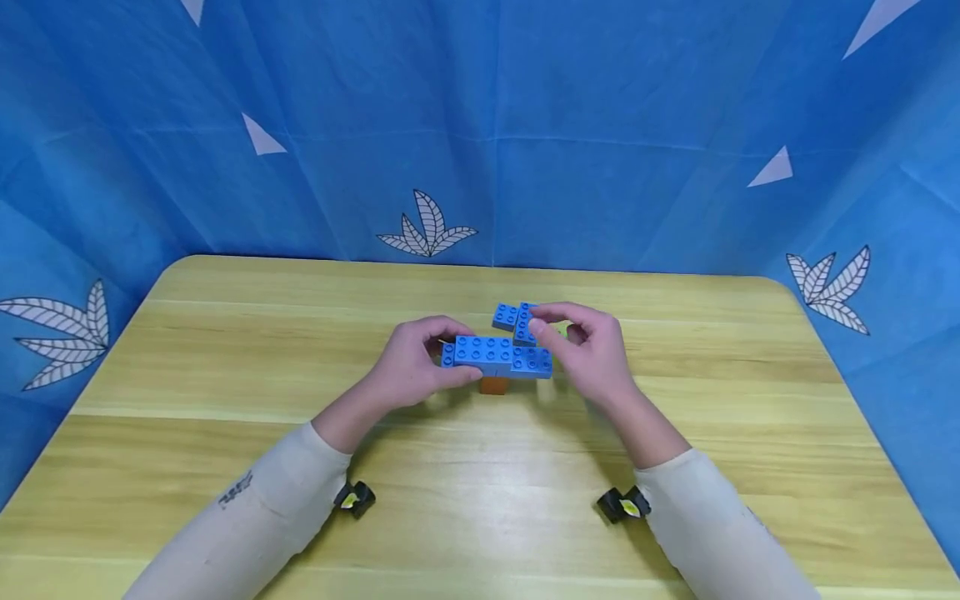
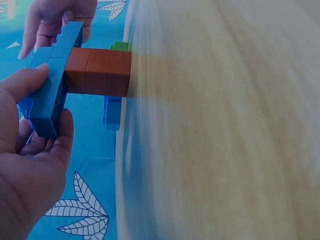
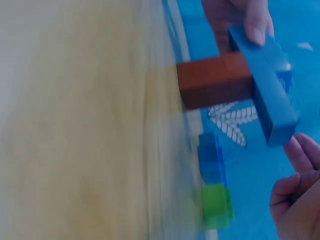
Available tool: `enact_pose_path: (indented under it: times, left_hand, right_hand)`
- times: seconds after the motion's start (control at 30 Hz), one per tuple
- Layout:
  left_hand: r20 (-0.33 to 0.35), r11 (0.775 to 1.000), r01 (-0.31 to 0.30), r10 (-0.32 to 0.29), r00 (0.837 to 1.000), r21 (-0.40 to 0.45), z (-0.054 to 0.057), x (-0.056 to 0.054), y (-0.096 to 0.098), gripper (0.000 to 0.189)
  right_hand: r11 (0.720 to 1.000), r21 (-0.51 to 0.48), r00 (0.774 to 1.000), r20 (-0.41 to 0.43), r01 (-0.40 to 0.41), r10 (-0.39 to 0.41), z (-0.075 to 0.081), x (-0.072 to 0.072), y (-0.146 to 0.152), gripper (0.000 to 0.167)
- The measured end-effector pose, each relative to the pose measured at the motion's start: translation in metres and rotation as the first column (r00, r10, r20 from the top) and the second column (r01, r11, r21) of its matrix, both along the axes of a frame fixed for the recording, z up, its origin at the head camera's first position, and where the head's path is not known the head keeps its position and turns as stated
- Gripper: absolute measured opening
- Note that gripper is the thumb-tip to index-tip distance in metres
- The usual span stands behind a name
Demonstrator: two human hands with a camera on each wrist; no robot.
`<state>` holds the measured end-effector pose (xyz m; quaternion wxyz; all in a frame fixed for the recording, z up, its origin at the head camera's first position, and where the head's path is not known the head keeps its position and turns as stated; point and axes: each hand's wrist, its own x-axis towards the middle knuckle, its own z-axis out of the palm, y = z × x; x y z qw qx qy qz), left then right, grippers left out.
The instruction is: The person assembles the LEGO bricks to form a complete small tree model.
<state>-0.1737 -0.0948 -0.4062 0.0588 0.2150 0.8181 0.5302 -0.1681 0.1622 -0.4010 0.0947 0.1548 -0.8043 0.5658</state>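
Note:
My left hand (image 1: pixel 416 362) grips the left part of a blue toy-brick beam (image 1: pixel 483 354), thumb on the near side and fingers behind. The beam sits across the top of a brown brick column (image 2: pixel 98 71) standing on the table, making a T shape. A second layer of blue bricks lies on the beam's left and middle part. By the beam's right end is my right hand (image 1: pixel 588 346), thumb and forefinger apart, fingers loosely bent, nothing seen between them. In the right wrist view its fingertips (image 3: pixel 300 150) are close to the beam's end.
Behind the beam lie a small blue brick (image 1: pixel 505 316) and a longer blue brick (image 1: pixel 523 323) on the table. A green brick (image 3: pixel 215 206) is beside them, partly behind the right hand in the head view. A blue patterned curtain (image 1: pixel 495 133) hangs behind the wooden table (image 1: pixel 480 500).

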Motion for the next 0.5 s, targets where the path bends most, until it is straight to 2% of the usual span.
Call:
enact_pose_path:
  times: [0.07, 0.17, 0.33, 0.5]
  left_hand:
    - [0.015, 1.000, -0.008, 0.008, 1.000, -0.004, 0.001, 0.000, 0.000, 0.041]
    - [0.042, 1.000, -0.019, 0.020, 0.999, -0.023, 0.002, 0.001, 0.000, 0.042]
    - [0.065, 0.999, -0.016, 0.019, 0.998, -0.049, 0.002, 0.000, 0.000, 0.043]
    - [0.052, 0.999, 0.005, -0.002, 0.999, -0.052, 0.002, -0.001, -0.001, 0.042]
  right_hand:
    - [0.998, -0.057, 0.999, 0.007, 0.039, -0.038, -0.002, -0.009, 0.004, 0.020]
    - [0.998, -0.046, 0.998, 0.030, 0.051, -0.049, -0.007, -0.022, 0.007, 0.020]
    - [0.992, 0.129, 0.997, 0.072, 0.014, -0.023, -0.013, -0.041, 0.005, 0.032]
    - [0.953, 0.299, 0.994, 0.105, -0.046, 0.015, -0.014, -0.058, -0.001, 0.041]
